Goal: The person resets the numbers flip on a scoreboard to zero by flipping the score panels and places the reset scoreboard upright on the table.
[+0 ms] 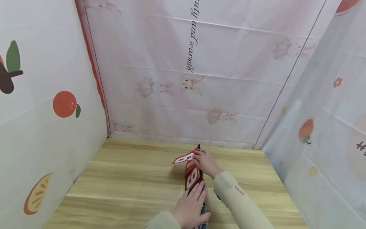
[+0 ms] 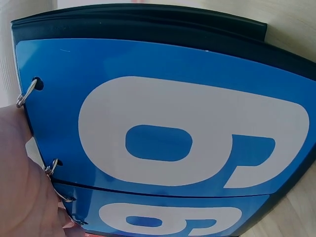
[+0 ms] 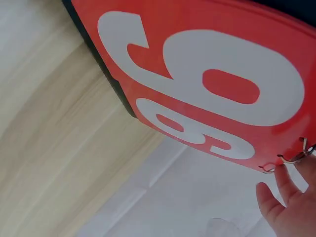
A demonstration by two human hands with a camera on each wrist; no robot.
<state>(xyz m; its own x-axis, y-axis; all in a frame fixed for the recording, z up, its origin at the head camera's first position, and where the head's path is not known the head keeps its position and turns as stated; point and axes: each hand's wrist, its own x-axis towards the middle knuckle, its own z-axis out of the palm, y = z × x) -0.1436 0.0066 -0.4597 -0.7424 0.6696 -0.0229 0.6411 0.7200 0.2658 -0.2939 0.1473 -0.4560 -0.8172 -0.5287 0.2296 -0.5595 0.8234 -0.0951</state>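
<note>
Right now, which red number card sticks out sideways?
The far red card by the right hand: it juts out to the left, while the near red card by the left hand doesn't.

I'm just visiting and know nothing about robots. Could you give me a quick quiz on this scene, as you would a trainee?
1. Multiple choice: in the left wrist view, the cards are A) green, B) blue, C) yellow.
2. True or false: the left hand is nearer the back cloth than the right hand.
3. Fill the gap: the cards are bound by metal ____.

Key:
1. B.
2. False; the right hand is nearer.
3. Rings.
</note>
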